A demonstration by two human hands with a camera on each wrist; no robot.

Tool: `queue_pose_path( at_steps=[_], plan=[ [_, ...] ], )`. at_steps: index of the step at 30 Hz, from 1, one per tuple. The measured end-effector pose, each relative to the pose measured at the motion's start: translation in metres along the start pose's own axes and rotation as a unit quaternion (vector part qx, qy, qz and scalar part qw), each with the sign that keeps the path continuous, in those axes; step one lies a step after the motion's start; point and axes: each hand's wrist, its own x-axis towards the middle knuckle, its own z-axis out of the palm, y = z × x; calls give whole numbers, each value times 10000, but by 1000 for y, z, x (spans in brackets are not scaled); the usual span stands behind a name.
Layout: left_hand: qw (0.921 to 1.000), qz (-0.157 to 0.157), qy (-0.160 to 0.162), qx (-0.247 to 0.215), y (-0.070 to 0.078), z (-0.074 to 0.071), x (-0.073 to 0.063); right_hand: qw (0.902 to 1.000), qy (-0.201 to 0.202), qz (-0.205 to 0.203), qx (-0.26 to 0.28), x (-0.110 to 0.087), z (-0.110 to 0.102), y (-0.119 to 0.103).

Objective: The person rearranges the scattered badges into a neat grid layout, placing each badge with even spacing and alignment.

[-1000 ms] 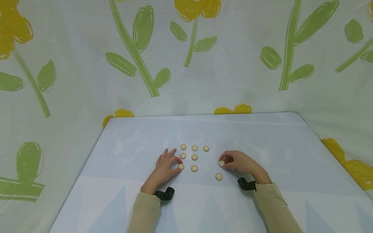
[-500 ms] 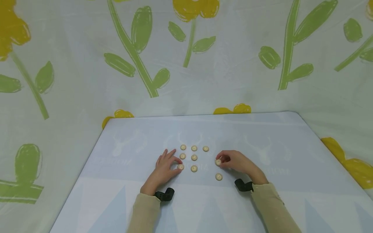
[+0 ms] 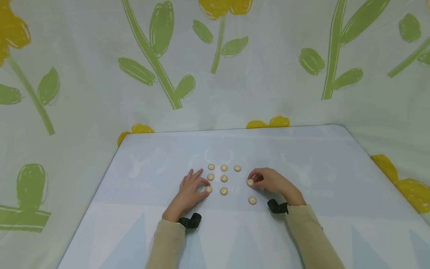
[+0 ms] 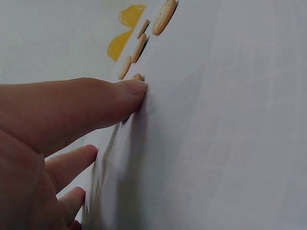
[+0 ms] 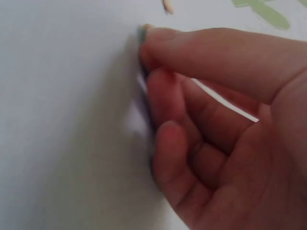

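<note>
In the head view my left hand (image 3: 189, 192) pinches a small round wooden disc (image 3: 208, 189) between thumb and index finger, low at the tabletop; its other fingers spread outward. The left wrist view shows the thumb (image 4: 112, 103) covering most of that disc. Across from it my right hand (image 3: 273, 183) pinches another wooden disc (image 3: 250, 182) by its right side, the remaining fingers curled under. Only a sliver of this disc (image 5: 146, 27) shows past the thumb in the right wrist view. Between the hands lie several matching pale discs with dark marks, including a near-middle disc (image 3: 224, 191).
A top row ends at a disc (image 3: 237, 168) on its right. One loose disc (image 3: 252, 200) lies just below the right hand. The pale blue table (image 3: 134, 231) meets a flower-printed cloth (image 3: 268, 74) at the back and sides.
My right hand has slid a little to the left with its disc, closer to the rows. The left hand keeps its place, and the head view has tilted slightly.
</note>
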Motion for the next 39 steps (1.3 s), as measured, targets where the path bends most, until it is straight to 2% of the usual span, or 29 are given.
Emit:
queue_pose_path(
  at_steps=[4,11,16,28,39],
  plan=[
    [10000,-2,-27,-18,1,-2,0,9999,-104,-20,-27,4,-1,-3],
    [10000,5,4,-43,1,-1,0,9995,-224,192,-74,8,-2,-11],
    [10000,-40,-45,-3,2,0,-1,9996,-239,131,-23,9,-2,-13],
    [9999,-117,-92,-16,4,-2,1,9997,128,210,92,16,5,-12],
    [9998,-141,-106,30,3,-3,1,9993,382,-21,-25,21,16,-20]
  ],
)
